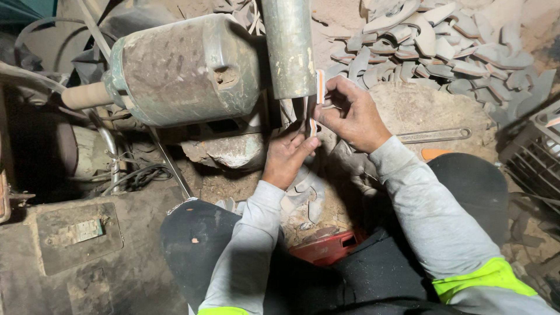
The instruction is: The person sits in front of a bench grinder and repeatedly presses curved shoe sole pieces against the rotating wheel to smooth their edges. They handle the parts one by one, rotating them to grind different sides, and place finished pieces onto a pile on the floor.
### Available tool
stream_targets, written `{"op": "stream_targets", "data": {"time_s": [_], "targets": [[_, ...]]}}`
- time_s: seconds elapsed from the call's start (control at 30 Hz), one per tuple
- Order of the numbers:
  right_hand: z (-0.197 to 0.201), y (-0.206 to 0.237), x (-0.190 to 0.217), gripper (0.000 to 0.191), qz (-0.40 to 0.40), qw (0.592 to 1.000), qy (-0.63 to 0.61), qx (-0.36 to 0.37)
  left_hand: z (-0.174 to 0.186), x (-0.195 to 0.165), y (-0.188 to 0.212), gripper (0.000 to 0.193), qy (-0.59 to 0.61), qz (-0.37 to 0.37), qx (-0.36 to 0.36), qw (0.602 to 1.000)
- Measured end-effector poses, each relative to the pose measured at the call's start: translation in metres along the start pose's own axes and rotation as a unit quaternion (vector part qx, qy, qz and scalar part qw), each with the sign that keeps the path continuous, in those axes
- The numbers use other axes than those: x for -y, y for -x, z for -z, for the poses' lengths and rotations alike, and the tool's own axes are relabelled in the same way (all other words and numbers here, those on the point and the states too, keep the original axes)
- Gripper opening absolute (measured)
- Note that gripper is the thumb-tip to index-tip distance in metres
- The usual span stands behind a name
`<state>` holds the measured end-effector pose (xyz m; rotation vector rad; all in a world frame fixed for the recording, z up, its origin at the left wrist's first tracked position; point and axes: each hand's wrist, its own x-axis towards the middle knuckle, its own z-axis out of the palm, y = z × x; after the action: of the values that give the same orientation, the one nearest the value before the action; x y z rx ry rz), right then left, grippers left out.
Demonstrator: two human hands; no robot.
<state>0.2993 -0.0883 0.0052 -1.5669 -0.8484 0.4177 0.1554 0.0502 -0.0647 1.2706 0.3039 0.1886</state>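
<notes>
The right hand (352, 116) pinches the upper part of a thin white strip with orange stripes (320, 86), and the left hand (287, 154) grips its lower end with the fingers closed. The strip stands upright, just beside the grey cylindrical metal drum (289, 46) of a dusty green motor machine (186, 70). Behind the hands, a heap of grey curved sole-shaped pieces (443, 46) lies on the dirty ground. A long metal wrench (434, 135) lies to the right, near a dark wire basket (534, 154). A red plastic stool (326, 248) shows between the person's knees.
</notes>
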Motion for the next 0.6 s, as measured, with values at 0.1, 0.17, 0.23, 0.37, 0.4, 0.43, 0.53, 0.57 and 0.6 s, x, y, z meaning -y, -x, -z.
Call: {"op": "stream_targets", "data": {"time_s": [0.1, 0.17, 0.23, 0.37, 0.4, 0.43, 0.53, 0.57, 0.6], "targets": [[-0.004, -0.004, 0.001, 0.028, -0.008, 0.999, -0.050, 0.008, 0.002, -0.006, 0.000, 0.041, -0.012, -0.002, 0.009, 1.000], [-0.005, -0.007, 0.002, 0.029, -0.016, 0.997, -0.075, 0.013, 0.002, -0.010, -0.001, 0.043, -0.001, -0.012, 0.017, 1.000], [-0.006, -0.009, 0.002, 0.029, -0.028, 0.997, -0.073, 0.012, 0.001, -0.012, 0.000, 0.048, 0.028, -0.026, 0.022, 0.999], [-0.006, -0.010, -0.001, 0.027, -0.016, 0.997, -0.070, 0.019, -0.001, -0.011, -0.001, 0.047, 0.031, -0.027, 0.023, 0.999], [-0.007, -0.010, -0.003, 0.027, -0.016, 0.998, -0.064, 0.018, 0.000, -0.010, -0.001, 0.049, 0.033, -0.027, 0.024, 0.999], [-0.007, -0.009, -0.006, 0.027, -0.017, 0.998, -0.057, 0.016, 0.000, -0.008, -0.001, 0.050, 0.035, -0.027, 0.026, 0.999], [-0.009, -0.004, -0.018, 0.025, -0.036, 0.997, -0.060, 0.017, 0.000, 0.000, 0.003, 0.057, 0.037, 0.003, 0.009, 0.999], [-0.011, -0.002, -0.024, 0.025, -0.036, 0.997, -0.059, 0.021, 0.001, 0.004, 0.007, 0.059, 0.036, 0.011, 0.011, 0.999], [-0.014, 0.000, -0.031, 0.025, -0.037, 0.997, -0.058, 0.024, 0.002, 0.008, 0.011, 0.060, 0.035, 0.019, 0.014, 0.999]]}}
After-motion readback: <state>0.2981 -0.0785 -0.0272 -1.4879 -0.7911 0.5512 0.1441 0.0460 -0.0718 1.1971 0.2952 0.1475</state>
